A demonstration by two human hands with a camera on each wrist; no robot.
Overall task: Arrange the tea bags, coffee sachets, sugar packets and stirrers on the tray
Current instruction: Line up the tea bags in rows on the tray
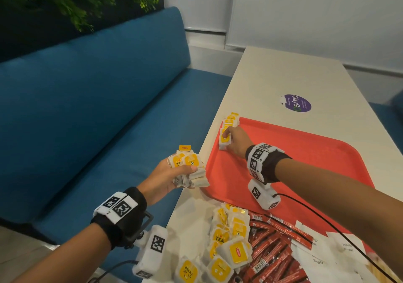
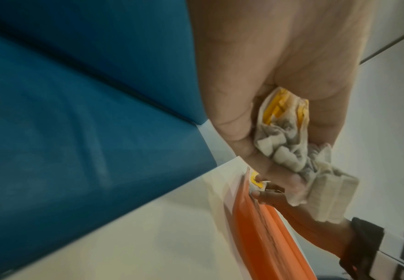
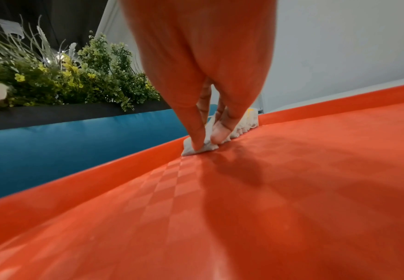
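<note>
A red tray (image 1: 305, 158) lies on the pale table. Along its left rim stands a row of yellow-tagged tea bags (image 1: 231, 119). My right hand (image 1: 234, 140) pinches the nearest tea bag (image 1: 224, 142) of that row, pressed onto the tray floor (image 3: 292, 189); in the right wrist view the fingers (image 3: 196, 136) hold the tea bag (image 3: 197, 149) against the rim. My left hand (image 1: 172, 175) grips a bundle of tea bags (image 1: 189, 169) over the table's left edge; the left wrist view shows the bundle (image 2: 299, 151) squeezed in its fingers.
Near the front lie a loose pile of tea bags (image 1: 226, 245), red coffee sachets (image 1: 270, 245) and white sugar packets (image 1: 331, 250). A blue bench (image 1: 98, 119) runs along the table's left. A purple sticker (image 1: 295, 103) sits beyond the tray. Cables trail from both wrists.
</note>
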